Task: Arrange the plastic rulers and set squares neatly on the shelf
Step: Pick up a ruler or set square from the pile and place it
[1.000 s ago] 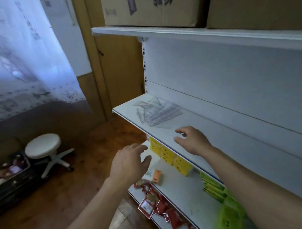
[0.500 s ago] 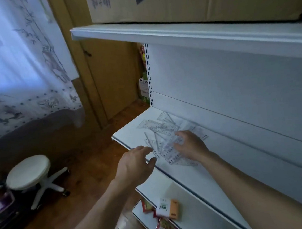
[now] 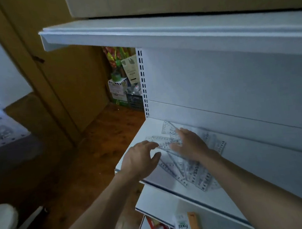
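Note:
A loose pile of clear plastic rulers and set squares (image 3: 192, 172) lies scattered at the left end of the white shelf (image 3: 139, 133). My right hand (image 3: 190, 143) rests flat on top of the pile, fingers spread and pointing left. My left hand (image 3: 141, 158) hovers at the shelf's front left edge, fingers loosely curved, its fingertips at the end of a long ruler (image 3: 161, 140). Whether they touch that ruler is unclear. A set square (image 3: 166, 128) lies near the back wall.
A white upper shelf (image 3: 158, 34) with cardboard boxes hangs overhead. A lower shelf (image 3: 162, 203) holds a small white-and-orange packet (image 3: 187, 224). Bags and boxes (image 3: 123, 76) stand behind the shelf's left end. A white stool (image 3: 3, 227) sits at bottom left on the wooden floor.
The view has closed in on the shelf. My right hand slid from the shelf's front onto the ruler pile, and my left hand came up to the shelf edge beside it.

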The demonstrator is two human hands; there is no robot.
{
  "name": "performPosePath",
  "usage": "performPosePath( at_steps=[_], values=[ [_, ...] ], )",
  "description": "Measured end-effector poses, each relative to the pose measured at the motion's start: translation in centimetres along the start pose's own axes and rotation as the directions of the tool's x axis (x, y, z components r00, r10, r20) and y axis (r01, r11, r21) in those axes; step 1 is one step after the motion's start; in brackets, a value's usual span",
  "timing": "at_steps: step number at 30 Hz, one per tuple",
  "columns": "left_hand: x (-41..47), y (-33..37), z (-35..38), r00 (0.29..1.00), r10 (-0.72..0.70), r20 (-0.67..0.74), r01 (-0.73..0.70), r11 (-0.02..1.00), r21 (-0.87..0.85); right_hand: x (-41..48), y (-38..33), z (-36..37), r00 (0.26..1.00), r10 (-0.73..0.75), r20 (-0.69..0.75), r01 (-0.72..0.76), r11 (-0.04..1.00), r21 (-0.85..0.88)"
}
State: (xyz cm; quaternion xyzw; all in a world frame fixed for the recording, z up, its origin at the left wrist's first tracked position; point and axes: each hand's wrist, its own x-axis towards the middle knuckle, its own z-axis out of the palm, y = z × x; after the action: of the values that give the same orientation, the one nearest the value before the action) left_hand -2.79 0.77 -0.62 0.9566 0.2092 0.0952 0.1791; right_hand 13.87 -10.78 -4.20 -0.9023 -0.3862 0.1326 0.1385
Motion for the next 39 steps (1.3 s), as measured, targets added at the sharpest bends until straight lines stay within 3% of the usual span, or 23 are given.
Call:
performPosePath(
  at_steps=[6,11,14,18,21,23,25,27,29,31,35,39],
  values=[
    [3.0,-2.2,0.5,0.989,0.131,0.065,-0.128,0.99,-0.058,-0.1,-0.7,1.7,0.988,-0.043,-0.147,0.028,0.994,-0.101],
    [4.5,-2.7,0.8,0.975,0.205,0.083,-0.196,0.975,-0.101,0.2,-0.4,1.6,0.981,-0.077,-0.179,0.047,0.986,-0.163],
    [5.0,-2.7,0.7,0.97,0.227,0.092,-0.214,0.968,-0.133,0.1,-0.1,0.7,0.961,-0.059,-0.271,0.023,0.991,-0.134],
    [5.9,-2.7,0.6,0.97,0.214,0.111,-0.185,0.956,-0.227,-0.1,0.3,-0.6,0.847,-0.009,-0.532,0.0,1.0,-0.017],
    [6.5,-2.2,0.7,0.976,0.14,0.166,-0.057,0.902,-0.429,-0.4,0.3,-2.0,0.727,0.177,-0.664,-0.006,0.968,0.252],
    [6.9,-1.5,0.7,0.965,0.126,0.231,0.025,0.83,-0.558,-0.8,0.1,-3.1,0.702,0.364,-0.612,0.019,0.85,0.527],
    [7.1,-0.8,0.3,0.951,0.119,0.286,0.111,0.731,-0.673,-1.4,-0.2,-3.8,0.742,0.468,-0.479,0.072,0.655,0.752],
    [7.4,0.0,-0.1,0.938,0.103,0.331,0.201,0.614,-0.763,-2.1,-0.6,-4.3,0.79,0.488,-0.371,0.144,0.441,0.886],
    [7.6,0.7,-0.3,0.922,0.093,0.376,0.281,0.507,-0.815,-2.8,-0.8,-4.6,0.81,0.488,-0.324,0.186,0.31,0.932],
    [7.9,1.2,-0.2,0.899,0.106,0.426,0.343,0.434,-0.833,-3.5,-0.9,-4.6,0.824,0.472,-0.315,0.183,0.304,0.935],
    [7.8,2.4,0.4,0.847,0.169,0.504,0.446,0.292,-0.846,-5.4,-1.2,-4.3,0.882,0.364,-0.3,0.138,0.408,0.903],
    [6.8,3.7,1.2,0.817,0.242,0.524,0.488,0.193,-0.851,-7.9,-1.2,-4.3,0.898,0.342,-0.279,0.132,0.394,0.91]
  ],
)
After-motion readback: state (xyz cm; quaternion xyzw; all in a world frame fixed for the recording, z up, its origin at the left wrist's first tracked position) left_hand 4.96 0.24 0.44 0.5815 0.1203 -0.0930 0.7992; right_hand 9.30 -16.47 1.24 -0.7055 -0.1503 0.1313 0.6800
